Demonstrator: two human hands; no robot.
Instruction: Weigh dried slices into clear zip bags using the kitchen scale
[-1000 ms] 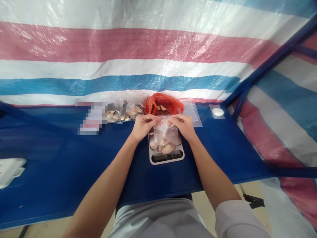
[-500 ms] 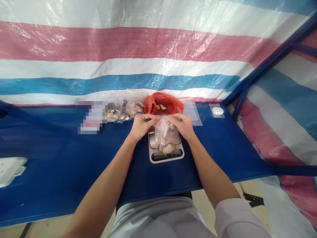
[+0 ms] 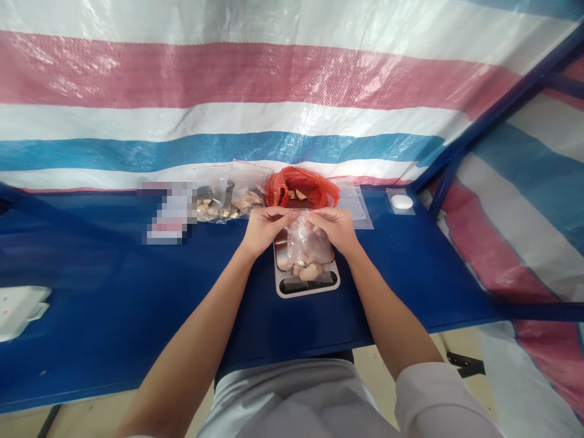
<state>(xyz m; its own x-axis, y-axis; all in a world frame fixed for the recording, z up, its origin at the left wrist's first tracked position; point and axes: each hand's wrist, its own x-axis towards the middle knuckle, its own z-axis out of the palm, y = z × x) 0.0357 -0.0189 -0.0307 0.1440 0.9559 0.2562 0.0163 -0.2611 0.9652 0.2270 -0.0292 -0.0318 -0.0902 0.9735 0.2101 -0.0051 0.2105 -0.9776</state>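
Observation:
Between both hands hangs a clear zip bag (image 3: 309, 243) with several pale, dark-edged dried slices (image 3: 310, 271) at its bottom. My left hand (image 3: 270, 229) pinches the top edge on the left, and my right hand (image 3: 334, 226) pinches it on the right, the fingertips close together. Beneath the bag is a white kitchen scale (image 3: 280, 286) with a shiny plate and a dark display, partly covered from view by the bag. Just behind the hands stands an open red plastic bag (image 3: 326, 190) with more pale slices inside.
Filled clear bags (image 3: 214, 210) lie left of the red bag, beside a blurred-out patch. Flat clear bags (image 3: 360, 213) lie to its right, and a white round object (image 3: 401, 203) farther right. A white case (image 3: 20, 310) sits at the left of the blue table (image 3: 150, 304). Striped sheeting hangs behind.
My fingertips have drawn slightly closer together along the bag's top edge. The whole view has shifted a little; the scale and other things stay in place.

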